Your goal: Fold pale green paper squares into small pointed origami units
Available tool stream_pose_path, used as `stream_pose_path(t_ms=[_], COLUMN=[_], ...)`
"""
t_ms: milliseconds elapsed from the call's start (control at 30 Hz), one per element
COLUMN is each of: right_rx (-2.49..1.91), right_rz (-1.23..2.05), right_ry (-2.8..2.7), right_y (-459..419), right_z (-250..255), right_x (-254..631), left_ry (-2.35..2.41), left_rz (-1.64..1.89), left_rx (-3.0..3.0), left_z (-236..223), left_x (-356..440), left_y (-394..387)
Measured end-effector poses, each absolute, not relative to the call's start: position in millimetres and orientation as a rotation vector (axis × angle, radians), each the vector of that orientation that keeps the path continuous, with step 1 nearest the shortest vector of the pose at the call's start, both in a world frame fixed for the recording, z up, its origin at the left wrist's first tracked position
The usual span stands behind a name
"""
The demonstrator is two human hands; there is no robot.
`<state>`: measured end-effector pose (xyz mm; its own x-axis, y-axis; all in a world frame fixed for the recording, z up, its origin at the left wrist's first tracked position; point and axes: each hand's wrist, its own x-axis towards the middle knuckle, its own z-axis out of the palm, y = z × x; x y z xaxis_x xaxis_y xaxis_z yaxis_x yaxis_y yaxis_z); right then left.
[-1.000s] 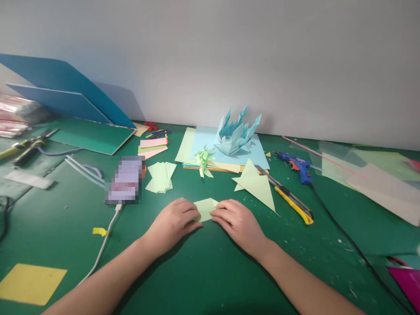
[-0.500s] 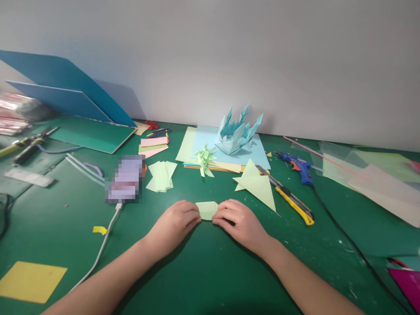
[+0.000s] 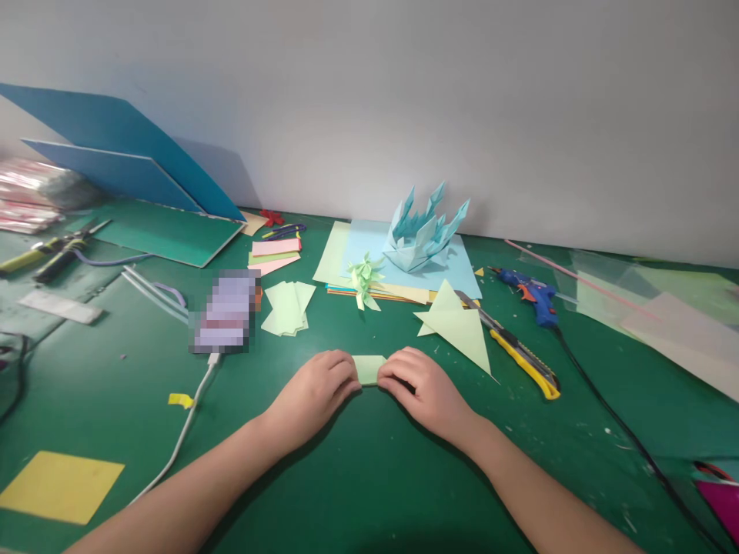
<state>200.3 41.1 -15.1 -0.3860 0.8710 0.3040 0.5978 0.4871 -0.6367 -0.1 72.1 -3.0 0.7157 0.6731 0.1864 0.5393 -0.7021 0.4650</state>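
Observation:
A small piece of light green paper (image 3: 369, 370) lies at the middle of the green table, gripped at both ends. My left hand (image 3: 317, 386) pinches its left end, fingers closed. Its right end is held in the closed fingers of my right hand (image 3: 424, 385). The fingers hide both ends of the paper. Beyond the hands stands a light green folded paper piece (image 3: 365, 278) with pointed leaves. Cut green paper triangles (image 3: 456, 327) lie past my right hand, and a loose pile of green paper slips (image 3: 287, 308) past my left.
A blue folded-paper piece (image 3: 424, 242) stands on stacked paper sheets (image 3: 330, 254). At right lie a yellow box cutter (image 3: 525, 362) and a blue glue gun (image 3: 531, 296) with its cord. At left are a blurred-out phone (image 3: 226, 312) on a white cable, pliers (image 3: 58, 250) and blue boards (image 3: 115, 169).
The paper between my hands now looks flatter, its lower edge straighter. Both hands keep their grip with hardly any movement. The whole view has shifted slightly.

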Motion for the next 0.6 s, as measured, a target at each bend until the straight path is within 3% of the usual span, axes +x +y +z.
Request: stream_pose_path(t_ms=[600], right_rx=[-1.427], right_rz=[0.517], right_ry=[-2.069], right_y=[44], right_z=[-14], right_x=[196], left_ry=[1.134], left_rz=[0.536], left_rx=[2.615], left_z=[-13], left_x=[6], left_y=[72])
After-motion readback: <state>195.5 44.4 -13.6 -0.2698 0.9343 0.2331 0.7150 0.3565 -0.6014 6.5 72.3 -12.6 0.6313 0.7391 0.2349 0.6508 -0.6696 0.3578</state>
